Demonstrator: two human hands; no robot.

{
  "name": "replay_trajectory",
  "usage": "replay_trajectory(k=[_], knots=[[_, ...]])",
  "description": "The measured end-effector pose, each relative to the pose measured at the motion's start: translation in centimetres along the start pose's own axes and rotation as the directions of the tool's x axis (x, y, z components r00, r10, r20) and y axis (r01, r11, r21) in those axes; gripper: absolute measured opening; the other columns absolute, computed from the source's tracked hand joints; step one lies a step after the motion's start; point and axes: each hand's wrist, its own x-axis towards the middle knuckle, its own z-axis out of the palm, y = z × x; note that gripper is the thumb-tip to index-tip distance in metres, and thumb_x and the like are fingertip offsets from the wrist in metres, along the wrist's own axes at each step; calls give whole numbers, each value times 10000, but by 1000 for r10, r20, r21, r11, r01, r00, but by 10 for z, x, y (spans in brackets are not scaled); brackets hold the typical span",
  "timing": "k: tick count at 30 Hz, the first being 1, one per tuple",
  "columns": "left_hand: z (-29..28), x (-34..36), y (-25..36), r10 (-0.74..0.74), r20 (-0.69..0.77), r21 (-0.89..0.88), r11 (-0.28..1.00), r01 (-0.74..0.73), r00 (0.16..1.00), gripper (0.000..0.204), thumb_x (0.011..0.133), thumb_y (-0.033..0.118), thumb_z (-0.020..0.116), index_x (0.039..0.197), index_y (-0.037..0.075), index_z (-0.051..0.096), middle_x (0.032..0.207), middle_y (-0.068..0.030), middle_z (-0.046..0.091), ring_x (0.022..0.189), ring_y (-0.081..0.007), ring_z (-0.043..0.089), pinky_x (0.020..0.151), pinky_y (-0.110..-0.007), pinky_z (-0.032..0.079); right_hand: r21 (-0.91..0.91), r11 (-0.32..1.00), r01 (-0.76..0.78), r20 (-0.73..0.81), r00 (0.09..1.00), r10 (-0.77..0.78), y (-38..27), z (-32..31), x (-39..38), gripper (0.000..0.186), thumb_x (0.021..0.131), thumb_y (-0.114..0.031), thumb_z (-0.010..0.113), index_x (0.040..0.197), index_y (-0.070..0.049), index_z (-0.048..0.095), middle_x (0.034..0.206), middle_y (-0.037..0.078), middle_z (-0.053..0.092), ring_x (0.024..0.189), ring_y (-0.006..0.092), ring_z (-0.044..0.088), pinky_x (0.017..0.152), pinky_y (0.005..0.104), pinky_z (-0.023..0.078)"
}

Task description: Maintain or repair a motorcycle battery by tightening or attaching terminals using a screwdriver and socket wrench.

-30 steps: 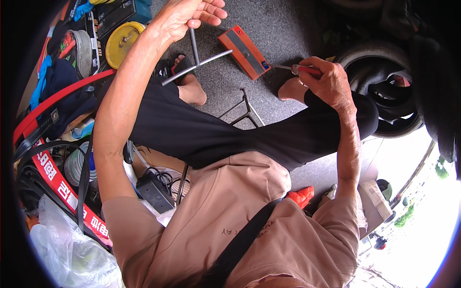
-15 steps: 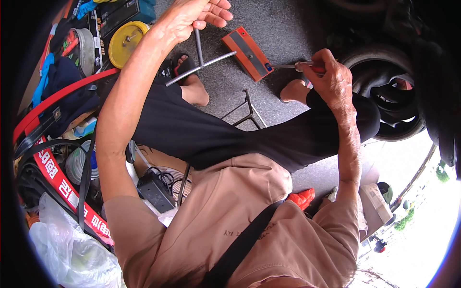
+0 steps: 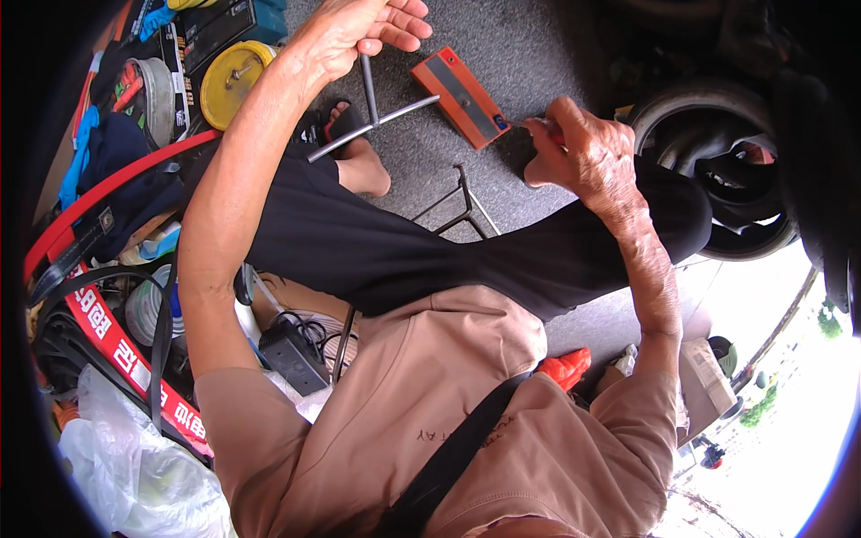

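Note:
My left hand [image 3: 381, 34] is at the top of the view, its fingers loosely stretched out and apart. Just below it, a T-shaped grey metal bar [image 3: 370, 92] runs up to the thumb; whether hand and bar touch I cannot tell. On the floor lies a long orange-red box [image 3: 460, 100] with a dark stripe along its top. My right hand [image 3: 587, 152] is closed round the red handle of a screwdriver [image 3: 556, 134], mostly hidden by the fingers. The screwdriver's end is at the box's near right corner; contact is unclear.
A metal frame [image 3: 468, 211] stands between my legs. Tyres [image 3: 708, 170] are stacked at the right. To the left are a yellow round lid [image 3: 235, 85], a red printed strap [image 3: 99, 314], a black adapter [image 3: 294, 359] and a clear plastic bag [image 3: 134, 448].
My right hand has moved left and slightly down with the screwdriver, closer to the orange box. Less of the shaft shows. My left hand, the bar and the box have hardly moved.

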Motion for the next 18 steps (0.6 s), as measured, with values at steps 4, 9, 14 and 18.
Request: replay_trajectory(k=[4,9,14,18], knots=[[1,1,0,-4,-7,4,1000,4,1000,475,968,483,508,944,20,614,801,-120,681,589,-157,636,424,-176,380,118,983,140,-50,990,-135,8,-6,7,225,823,-194,717,845,-76,527,711,52,584,540,234,602,477,354,478],[0,2,0,-9,-4,6,1000,9,1000,476,968,483,509,947,19,615,800,-119,680,592,-161,636,428,-182,383,266,951,157,-19,987,-158,7,-5,6,218,825,-167,715,900,-61,540,894,78,610,580,247,618,515,383,500],[0,0,-1,-6,-16,9,1000,6,1000,478,966,488,510,949,21,614,802,-117,679,596,-162,636,430,-186,383,-74,972,-225,113,966,232,2,-12,6,234,872,-245,684,906,-61,544,725,76,638,614,238,664,543,360,514],[-1,0,-1,-6,-3,10,1000,6,1000,481,966,492,508,949,22,613,801,-115,678,597,-158,635,433,-184,382,105,987,-125,-8,992,126,7,-8,2,217,865,-228,685,921,-69,548,712,74,633,612,264,655,565,356,523]])
